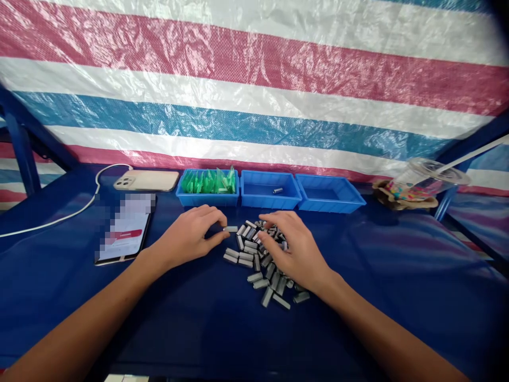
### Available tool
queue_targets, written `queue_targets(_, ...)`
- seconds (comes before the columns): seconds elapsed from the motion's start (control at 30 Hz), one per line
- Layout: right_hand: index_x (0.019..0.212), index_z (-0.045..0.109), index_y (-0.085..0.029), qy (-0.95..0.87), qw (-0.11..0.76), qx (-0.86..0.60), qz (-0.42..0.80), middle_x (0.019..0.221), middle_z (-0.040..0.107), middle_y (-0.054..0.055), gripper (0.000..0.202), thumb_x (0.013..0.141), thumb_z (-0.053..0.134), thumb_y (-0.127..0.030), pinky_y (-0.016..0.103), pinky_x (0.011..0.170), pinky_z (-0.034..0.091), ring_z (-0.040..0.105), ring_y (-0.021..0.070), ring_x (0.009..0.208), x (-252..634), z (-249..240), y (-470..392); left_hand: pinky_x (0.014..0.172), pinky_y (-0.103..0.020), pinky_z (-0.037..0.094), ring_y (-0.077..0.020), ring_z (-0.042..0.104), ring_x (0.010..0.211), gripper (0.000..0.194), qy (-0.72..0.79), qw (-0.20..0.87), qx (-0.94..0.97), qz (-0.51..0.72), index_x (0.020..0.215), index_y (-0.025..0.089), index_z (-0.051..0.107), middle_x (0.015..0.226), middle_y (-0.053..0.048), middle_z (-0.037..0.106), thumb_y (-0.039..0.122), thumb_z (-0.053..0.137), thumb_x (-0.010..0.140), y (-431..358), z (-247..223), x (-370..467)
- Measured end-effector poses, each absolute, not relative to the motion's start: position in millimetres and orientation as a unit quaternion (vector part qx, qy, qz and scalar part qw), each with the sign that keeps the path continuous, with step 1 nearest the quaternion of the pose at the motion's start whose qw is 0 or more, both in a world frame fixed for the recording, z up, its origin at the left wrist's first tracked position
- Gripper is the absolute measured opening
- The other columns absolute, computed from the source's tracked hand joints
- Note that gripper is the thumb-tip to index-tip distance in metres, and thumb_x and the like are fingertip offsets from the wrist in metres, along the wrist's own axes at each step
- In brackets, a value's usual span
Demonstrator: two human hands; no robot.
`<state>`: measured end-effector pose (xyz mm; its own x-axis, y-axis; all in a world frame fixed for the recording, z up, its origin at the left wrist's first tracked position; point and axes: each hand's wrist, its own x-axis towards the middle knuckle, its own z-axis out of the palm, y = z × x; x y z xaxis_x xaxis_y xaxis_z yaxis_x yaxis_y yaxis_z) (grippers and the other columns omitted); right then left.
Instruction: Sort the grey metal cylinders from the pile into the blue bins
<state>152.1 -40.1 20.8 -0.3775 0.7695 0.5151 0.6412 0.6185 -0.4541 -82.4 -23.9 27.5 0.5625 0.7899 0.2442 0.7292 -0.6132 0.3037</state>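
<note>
Between the thumb and fingers of my left hand (193, 233) is a short silver metal rod (231, 228), its end sticking out to the right. Beside it on the blue table lies a loose pile of similar rods (256, 260), with flat faces that look hexagonal. My right hand (296, 246) hovers over or rests on the far right part of this pile, thumb and index finger apart. Rods under its palm are partly hidden, and I cannot tell whether the other fingers touch any.
Three blue bins stand behind the pile: the left bin (209, 200) holds green plastic packets, the middle bin (270, 200) one rod, the right bin (332, 204) shows a bare floor. Two phones (147, 180) and a white cable lie left; a plastic cup (421, 183) stands right.
</note>
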Motion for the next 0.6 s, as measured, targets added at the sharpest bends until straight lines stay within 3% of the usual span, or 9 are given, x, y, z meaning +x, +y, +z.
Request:
queue_targets(0.17,0.097,0.060,-0.020,-0.843,0.336,-0.364,0.210,0.082,0.066,0.003,0.013,0.090,0.050,-0.024,0.031,0.072,0.048,0.060,0.0165,0.078,143.8,23.8,-51.8,0.073,-0.028,0.043,-0.0150,0.055,0.077,0.008,0.372,0.137,0.867,0.301,0.088,0.019,0.054,0.081,-0.002,0.061,0.027,0.051,0.088,-44.4,28.9,-59.7)
queue_targets(0.27,0.096,0.058,-0.020,-0.850,0.356,-0.328,0.206,0.082,0.065,0.003,0.011,0.090,0.049,-0.020,0.029,0.069,0.048,0.060,0.0157,0.076,144.0,25.0,-53.9,0.071,-0.026,0.046,-0.0133,0.057,0.075,0.006,0.386,0.296,0.811,0.325,0.091,0.019,0.054,0.081,-0.001,0.061,0.023,0.053,0.086,-52.5,28.7,-51.1)
queue_targets(0.4,0.100,0.057,-0.021,-0.850,0.397,-0.328,0.114,0.084,0.066,0.005,0.014,0.088,0.051,-0.017,0.032,0.068,0.047,0.060,0.0180,0.077,146.1,24.1,-51.7,0.067,-0.026,0.049,-0.0136,0.060,0.070,0.024,0.406,0.535,0.663,0.331,0.102,0.017,0.054,0.075,-0.001,0.062,0.036,0.052,0.087,-55.1,28.1,-43.4)
queue_targets(0.53,0.096,0.059,-0.020,-0.860,0.396,-0.317,0.051,0.084,0.067,0.006,0.012,0.086,0.054,-0.016,0.035,0.069,0.047,0.060,0.0194,0.078,145.4,20.8,-50.2,0.065,-0.025,0.048,-0.0134,0.058,0.067,0.026,0.445,0.535,0.637,0.330,0.082,0.015,0.059,0.071,-0.001,0.061,0.039,0.052,0.087,-55.9,27.4,-39.3)
queue_targets(0.6,0.099,0.059,-0.019,-0.862,0.394,-0.314,0.065,0.086,0.067,0.006,0.015,0.086,0.055,-0.015,0.035,0.071,0.047,0.060,0.0195,0.081,144.7,20.3,-51.0,0.065,-0.025,0.047,-0.0134,0.057,0.067,0.023,0.454,0.495,0.662,0.332,0.083,0.015,0.061,0.071,-0.001,0.061,0.036,0.053,0.086,-56.3,26.4,-40.0)
